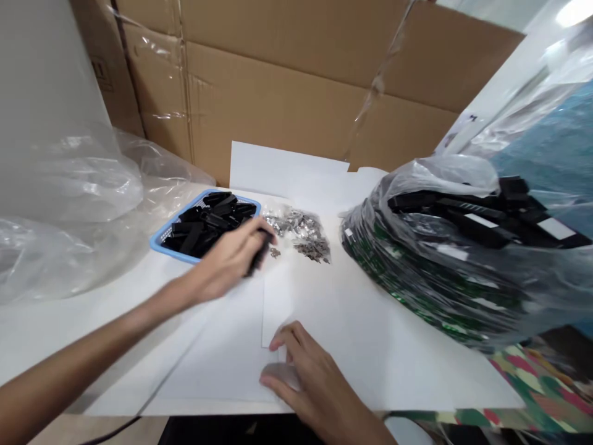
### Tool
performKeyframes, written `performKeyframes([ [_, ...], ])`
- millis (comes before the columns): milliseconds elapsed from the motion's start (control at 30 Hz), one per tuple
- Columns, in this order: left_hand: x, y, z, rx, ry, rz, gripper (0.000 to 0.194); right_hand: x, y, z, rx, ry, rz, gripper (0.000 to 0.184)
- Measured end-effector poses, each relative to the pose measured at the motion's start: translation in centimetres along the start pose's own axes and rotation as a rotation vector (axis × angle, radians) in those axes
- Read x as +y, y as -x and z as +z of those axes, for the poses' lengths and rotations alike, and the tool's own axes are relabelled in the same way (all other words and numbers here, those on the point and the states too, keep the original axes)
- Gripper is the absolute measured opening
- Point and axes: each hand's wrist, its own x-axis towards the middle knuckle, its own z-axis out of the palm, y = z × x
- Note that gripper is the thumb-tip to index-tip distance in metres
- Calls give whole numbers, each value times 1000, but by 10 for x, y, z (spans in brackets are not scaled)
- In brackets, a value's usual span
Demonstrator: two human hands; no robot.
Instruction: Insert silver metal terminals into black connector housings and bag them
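My left hand (229,262) reaches forward over the white table (361,321) and its fingers are closed on a small black plastic piece (260,250). It hovers just right of a blue basket (160,238) filled with several similar black pieces. A pile of small silver metal clips (299,232) lies right beside the fingertips. My right hand (308,377) rests near the table's front edge, fingers curled loosely downward on a white sheet, holding nothing that I can see.
A big clear plastic bag (445,247) of black and green parts lies at the right. Crumpled clear plastic (69,204) covers the left. Cardboard boxes (301,80) form a wall behind. A white card (282,170) leans against them.
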Motion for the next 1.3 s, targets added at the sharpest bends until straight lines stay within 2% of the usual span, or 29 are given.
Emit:
performKeyframes([
  [67, -9, 9, 42, -151, 230, -121, 31, 2, 1, 2, -38, -45, 80, 29],
  [133, -23, 16, 74, -247, 321, -235, 27, 2, -2, -4, -79, -83, 131, 21],
  [200, -36, 22, 94, -272, 345, -288, 21, 2, -5, -10, -119, -108, 138, 12],
  [267, -45, 24, 101, -271, 340, -299, 16, 2, -6, -14, -138, -120, 123, 10],
  [400, -52, 23, 100, -250, 319, -267, 21, 2, -4, -11, -102, -117, 126, 10],
  [500, -50, 20, 96, -251, 310, -256, 17, 3, 2, -1, -15, -162, 130, 13],
  [567, -49, 19, 95, -285, 305, -244, 20, 4, 7, 6, 56, -182, 78, 18],
  [633, -49, 18, 95, -318, 307, -229, 33, 5, 12, 9, 156, -168, -7, 19],
  [700, -50, 17, 95, -327, 313, -208, 45, 6, 16, 8, 315, -135, -59, 21],
  [767, -52, 16, 96, -325, 332, -193, 51, 10, 17, 1, 497, -96, -43, 21],
  [833, -54, 14, 94, -343, 390, -214, 50, 16, 15, -9, 573, -57, -5, 18],
  [933, -56, 10, 89, -431, 540, -335, 43, 26, 9, -22, 530, 11, 7, 15],
  [1000, -59, 7, 84, -497, 616, -395, 40, 31, 4, -28, 516, 105, -59, 18],
  [1100, -63, 3, 78, -553, 679, -417, 41, 37, -5, -32, 513, 289, -239, 32],
  [1200, -66, 2, 73, -601, 695, -415, 43, 40, -17, -35, 448, 390, -377, 46],
  [1300, -66, 2, 70, -639, 689, -401, 38, 39, -31, -37, 385, 416, -455, 45],
])
